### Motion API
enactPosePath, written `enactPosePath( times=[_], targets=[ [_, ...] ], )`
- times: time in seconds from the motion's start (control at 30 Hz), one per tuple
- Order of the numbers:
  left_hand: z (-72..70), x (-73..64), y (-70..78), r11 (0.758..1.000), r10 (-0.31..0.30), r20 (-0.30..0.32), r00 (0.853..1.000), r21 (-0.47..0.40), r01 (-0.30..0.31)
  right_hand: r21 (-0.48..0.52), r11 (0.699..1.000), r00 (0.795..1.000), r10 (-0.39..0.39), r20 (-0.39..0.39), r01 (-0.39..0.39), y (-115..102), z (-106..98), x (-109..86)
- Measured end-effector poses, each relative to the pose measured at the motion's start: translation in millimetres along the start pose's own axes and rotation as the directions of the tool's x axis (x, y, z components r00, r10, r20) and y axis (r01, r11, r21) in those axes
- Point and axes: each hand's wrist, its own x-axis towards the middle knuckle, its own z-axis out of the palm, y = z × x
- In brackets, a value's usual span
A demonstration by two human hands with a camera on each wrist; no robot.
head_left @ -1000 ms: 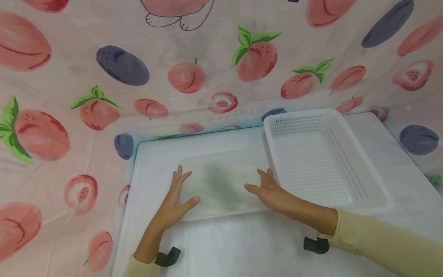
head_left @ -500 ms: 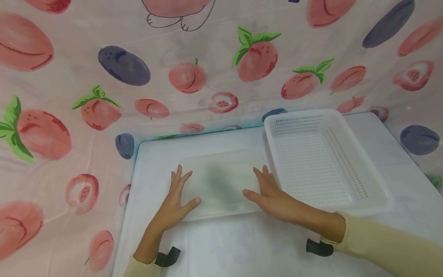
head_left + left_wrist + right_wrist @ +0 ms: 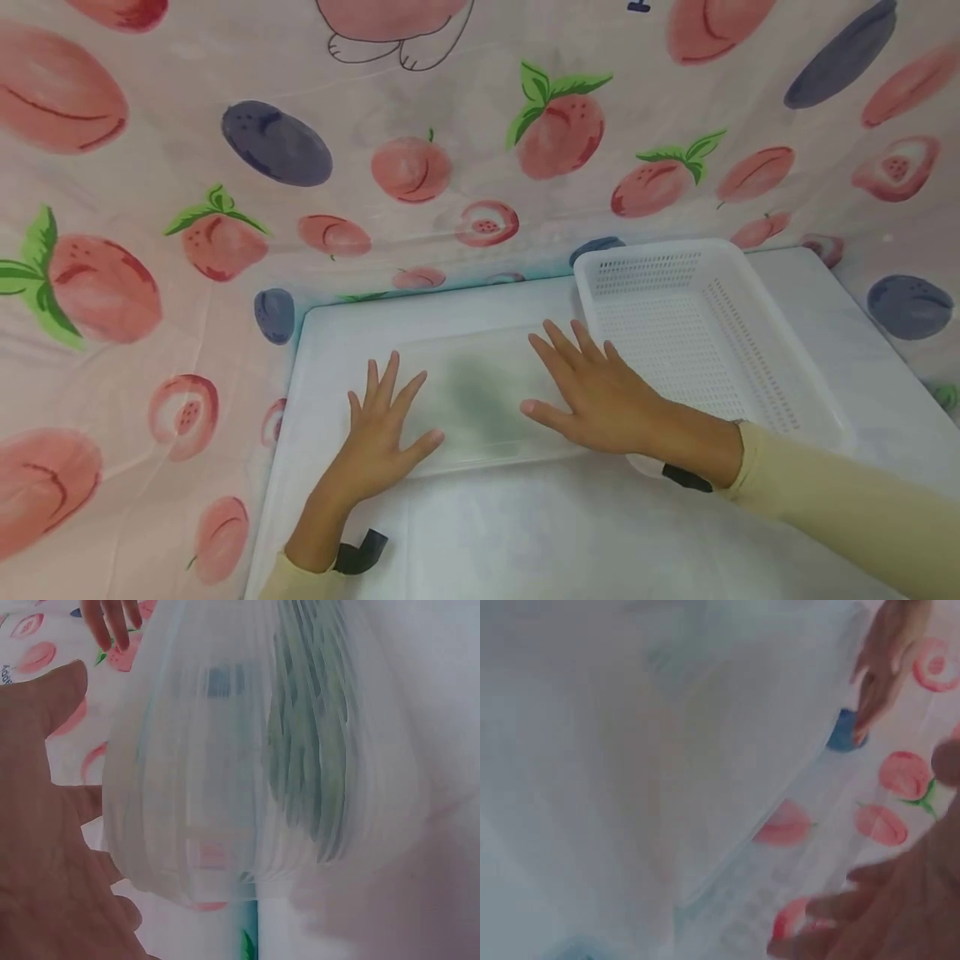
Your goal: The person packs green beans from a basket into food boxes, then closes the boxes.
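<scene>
A translucent plastic slab (image 3: 480, 404) with a soft green patch lies flat on the white table. From the left wrist its edge shows many thin clear layers (image 3: 187, 787), like stacked plastic bags, with green streaks; the exact kind is unclear. My left hand (image 3: 372, 446) is spread at its left end, thumb over the near left corner. My right hand (image 3: 607, 404) is spread above its right end, palm down, fingers apart. Whether either hand touches the slab cannot be told. The right wrist view is blurred, with the slab's pale side (image 3: 645, 765) beside the right hand (image 3: 900, 907).
A white perforated plastic basket (image 3: 795, 350) stands to the right of the slab, partly behind the right forearm. A fruit-print cloth (image 3: 450, 100) hangs behind and to the left of the white table (image 3: 525, 533). A black strap piece (image 3: 362, 554) sits at the left wrist.
My right hand has risen and turned palm down, its fingers spreading wider. The left hand has spread its fingers and shifted slightly. Slab and basket have stayed in place.
</scene>
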Motion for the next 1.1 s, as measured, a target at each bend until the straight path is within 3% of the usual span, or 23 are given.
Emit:
enactPosePath(
  times=[0.13,0.37,0.63,1.1],
  targets=[
    [2.9,1.7,0.7,0.991,0.041,0.032,0.999,0.129,-0.044,-0.149,0.984,0.994,-0.088,0.066,0.097,18,3,5.9],
    [9.8,3.2,1.3,0.937,0.135,0.069,0.988,0.316,-0.15,-0.234,0.954,0.969,-0.138,0.207,0.186,35,17,7.5],
    [12.2,3.8,2.5,0.919,0.158,0.079,0.984,0.354,-0.176,-0.293,0.928,0.959,-0.162,0.234,0.228,39,30,9.0],
    [18.8,4.3,-0.6,0.926,0.141,0.107,0.984,0.336,-0.169,-0.351,0.91,0.959,-0.136,0.25,0.221,38,34,10.1]
  ],
)
